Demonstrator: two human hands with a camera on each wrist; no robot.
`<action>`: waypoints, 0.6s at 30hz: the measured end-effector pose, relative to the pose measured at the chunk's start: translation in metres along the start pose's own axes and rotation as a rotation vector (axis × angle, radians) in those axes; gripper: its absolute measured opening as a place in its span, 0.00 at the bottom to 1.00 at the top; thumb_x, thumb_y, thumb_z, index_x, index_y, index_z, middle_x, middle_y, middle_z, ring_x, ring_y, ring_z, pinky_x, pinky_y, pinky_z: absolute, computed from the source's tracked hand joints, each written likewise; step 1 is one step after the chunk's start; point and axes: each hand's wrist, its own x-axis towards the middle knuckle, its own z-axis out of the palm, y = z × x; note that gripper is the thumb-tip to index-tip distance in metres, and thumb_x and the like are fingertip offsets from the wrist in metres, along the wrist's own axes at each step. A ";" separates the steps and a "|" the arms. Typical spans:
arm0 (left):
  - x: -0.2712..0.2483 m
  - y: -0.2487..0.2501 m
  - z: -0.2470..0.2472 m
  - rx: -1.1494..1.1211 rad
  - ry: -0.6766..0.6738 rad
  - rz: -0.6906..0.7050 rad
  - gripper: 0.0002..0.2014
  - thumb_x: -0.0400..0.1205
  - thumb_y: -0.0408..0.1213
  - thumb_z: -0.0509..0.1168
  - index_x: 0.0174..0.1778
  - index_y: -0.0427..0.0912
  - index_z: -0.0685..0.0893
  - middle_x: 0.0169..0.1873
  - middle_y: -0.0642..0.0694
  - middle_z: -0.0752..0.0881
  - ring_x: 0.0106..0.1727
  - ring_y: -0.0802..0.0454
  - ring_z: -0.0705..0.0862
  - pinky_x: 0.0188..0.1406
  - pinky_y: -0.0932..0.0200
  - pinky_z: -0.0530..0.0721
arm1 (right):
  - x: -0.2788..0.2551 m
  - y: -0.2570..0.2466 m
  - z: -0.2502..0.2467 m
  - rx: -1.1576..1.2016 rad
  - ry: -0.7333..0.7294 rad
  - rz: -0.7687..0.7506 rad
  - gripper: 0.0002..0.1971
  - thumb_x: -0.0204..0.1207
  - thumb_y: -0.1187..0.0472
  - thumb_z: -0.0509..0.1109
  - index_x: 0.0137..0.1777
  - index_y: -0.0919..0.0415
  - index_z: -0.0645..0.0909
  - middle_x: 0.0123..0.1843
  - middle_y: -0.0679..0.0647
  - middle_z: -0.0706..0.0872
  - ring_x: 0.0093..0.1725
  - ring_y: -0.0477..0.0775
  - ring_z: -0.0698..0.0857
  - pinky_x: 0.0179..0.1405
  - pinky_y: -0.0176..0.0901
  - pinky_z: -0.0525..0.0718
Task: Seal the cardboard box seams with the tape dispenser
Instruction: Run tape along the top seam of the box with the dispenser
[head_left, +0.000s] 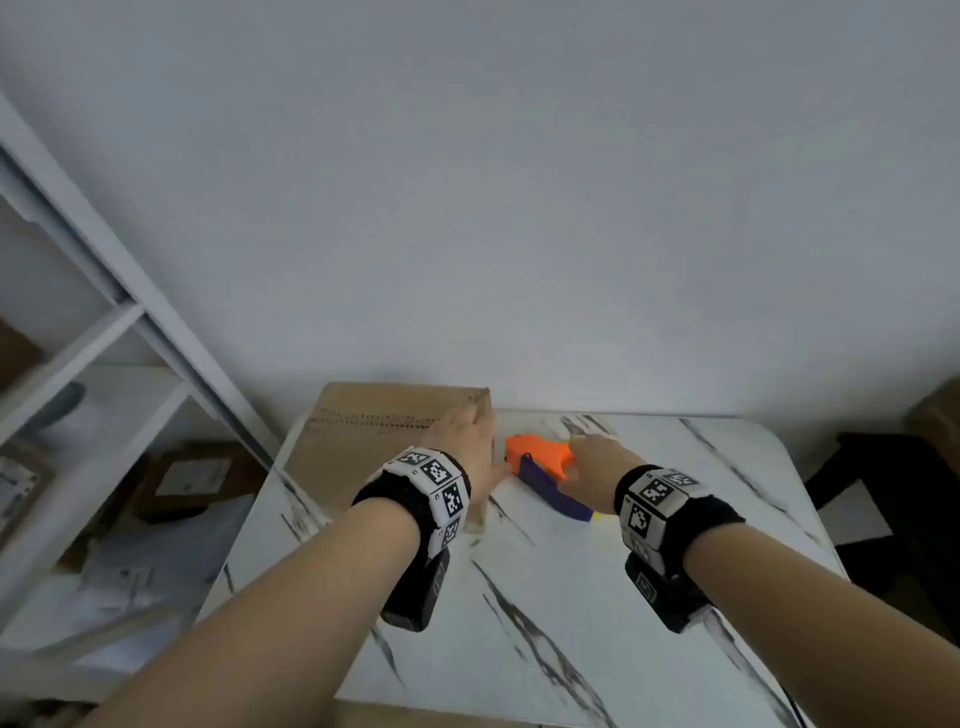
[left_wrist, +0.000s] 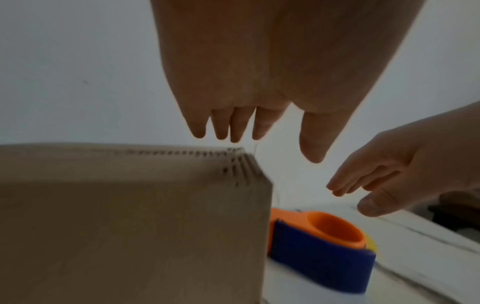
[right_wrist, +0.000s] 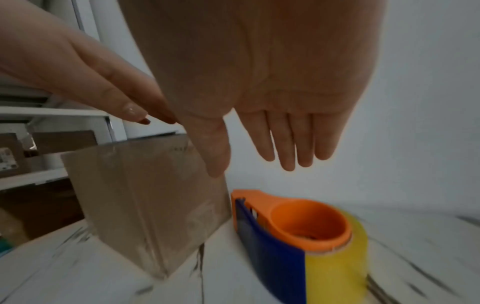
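Note:
A brown cardboard box stands at the table's far left corner; it also shows as box and box. Right beside it lies an orange and blue tape dispenser with a yellowish tape roll, seen as dispenser and dispenser too. My left hand hovers over the box's right top corner with straight fingers, holding nothing. My right hand hangs above the dispenser, its fingers straight and apart from it.
The white marbled table reaches toward me. A white shelf unit with boxes stands at the left. A dark piece of furniture sits at the right. A plain wall rises behind the table.

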 end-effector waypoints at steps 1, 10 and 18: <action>-0.001 0.000 0.004 0.005 -0.001 -0.031 0.41 0.79 0.53 0.61 0.81 0.40 0.49 0.80 0.37 0.59 0.80 0.40 0.58 0.80 0.49 0.58 | 0.003 0.000 0.004 -0.009 -0.027 0.002 0.19 0.75 0.51 0.64 0.59 0.64 0.79 0.58 0.60 0.84 0.56 0.62 0.84 0.50 0.47 0.82; 0.001 -0.009 0.034 0.027 0.057 -0.096 0.40 0.80 0.53 0.60 0.81 0.42 0.45 0.83 0.41 0.45 0.83 0.43 0.46 0.83 0.46 0.48 | 0.023 0.000 0.048 -0.054 -0.072 0.067 0.20 0.78 0.53 0.67 0.64 0.65 0.74 0.60 0.61 0.82 0.56 0.61 0.84 0.42 0.44 0.77; -0.003 -0.013 0.037 -0.022 0.085 -0.066 0.39 0.81 0.52 0.60 0.81 0.43 0.46 0.83 0.43 0.44 0.83 0.46 0.46 0.83 0.48 0.47 | 0.029 -0.002 0.053 -0.001 -0.056 0.107 0.14 0.80 0.61 0.61 0.61 0.64 0.78 0.60 0.64 0.85 0.59 0.65 0.84 0.44 0.49 0.77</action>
